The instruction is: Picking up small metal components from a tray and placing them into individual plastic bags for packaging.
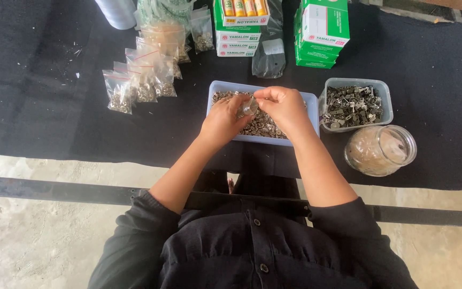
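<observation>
Green-and-white boxes [241, 29] stand stacked at the top centre, the top one open on yellow tubes with orange caps. Just right of them leans a second green-and-white stack [321, 32], tilted. To the left, small clear zip bags [140, 75] with red seal lines lie in a row, each holding metal bits. A dark bag [269, 53] lies between the stacks.

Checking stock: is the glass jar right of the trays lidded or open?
Open. The glass jar shows a bare round rim with no lid, its pale contents visible through the mouth.
</observation>
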